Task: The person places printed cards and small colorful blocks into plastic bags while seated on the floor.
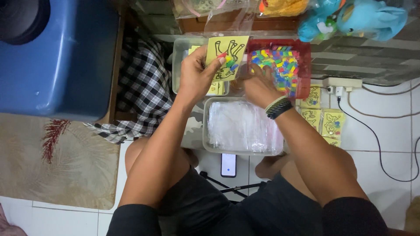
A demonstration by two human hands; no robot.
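The left hand (197, 74) pinches a yellow card (227, 54) printed with an animal outline, a few coloured pieces under the thumb, held above a clear tub. The right hand (258, 87) reaches into the red tray (304, 65) of coloured foam pieces (280, 65) (its grip is hidden, so I cannot tell). Loose pieces could slip off if the card tilts, probably onto the floor.

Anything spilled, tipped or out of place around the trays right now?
Nothing stands out. The left hand holds a yellow card with a few coloured pieces; the right hand reaches into the red tray. The clear bags lie inside their tray.
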